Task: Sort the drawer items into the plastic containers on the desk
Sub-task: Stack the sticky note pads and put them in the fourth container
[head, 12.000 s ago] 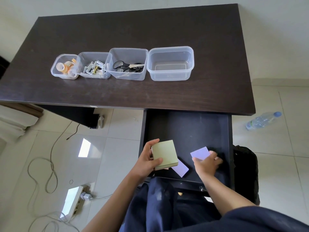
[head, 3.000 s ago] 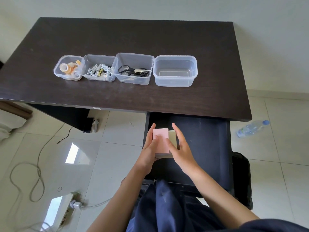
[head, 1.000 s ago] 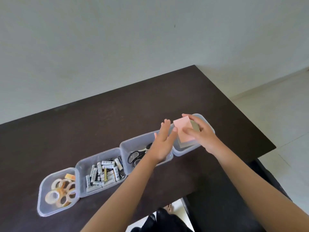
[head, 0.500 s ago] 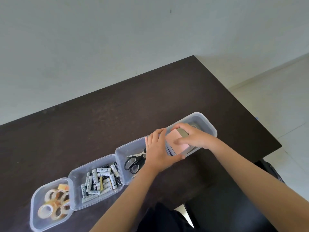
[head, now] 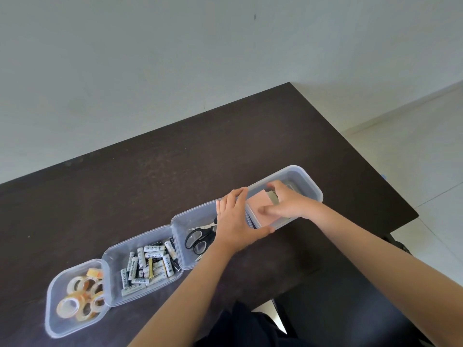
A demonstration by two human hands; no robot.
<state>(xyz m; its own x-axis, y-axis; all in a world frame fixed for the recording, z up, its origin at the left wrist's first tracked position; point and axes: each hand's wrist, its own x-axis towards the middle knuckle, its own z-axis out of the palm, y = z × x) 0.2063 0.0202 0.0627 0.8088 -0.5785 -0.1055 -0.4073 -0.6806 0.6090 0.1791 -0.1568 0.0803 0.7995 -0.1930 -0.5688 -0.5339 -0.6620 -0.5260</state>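
In the clear container [head: 309,183] nearest the desk's [head: 175,171] right edge, the right hand [head: 285,205] grasps the stack of sticky notes [head: 258,205], while the left hand [head: 234,219], fingers straight, steadies the container's left wall

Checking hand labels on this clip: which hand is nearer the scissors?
Left. The left hand hovers over the scissors and their container; the right hand is one container over, holding the sticky-note stack.

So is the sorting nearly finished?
Nearly, it seems. Tape rolls, batteries and scissors already sit in tubs. The right hand is lowering the sticky notes into the last tub, steadied by the left hand. The drawer is out of view.
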